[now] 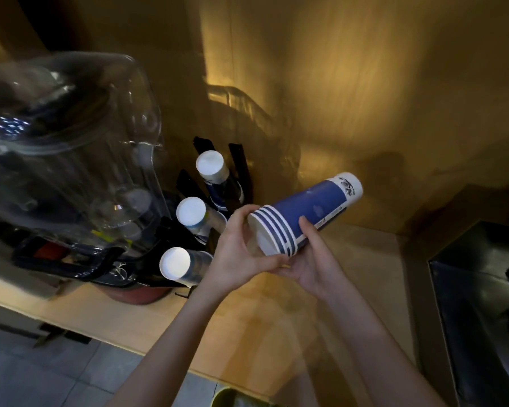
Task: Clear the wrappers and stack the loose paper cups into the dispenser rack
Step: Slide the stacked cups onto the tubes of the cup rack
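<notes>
Both hands were clamped on a nested stack of blue paper cups (303, 214) held above the wooden counter (276, 318): the left hand (235, 254) cupped the open rims, the right hand (315, 259) pinched the sleeve beneath. The stack's long axis ran from the rims at the hands up and rightward, bases pointing away from the dispenser rack (218, 183), which stood just left of the left hand; its three filled columns seemed upturned, though blur made this uncertain

The clear plastic dome cover (71, 148) was motion-blurred and cut off at the left edge. The black cup dispenser rack (238, 165) stood mostly hidden behind its cup stacks. A greenish round rim (232, 398) was cropped at the bottom.
</notes>
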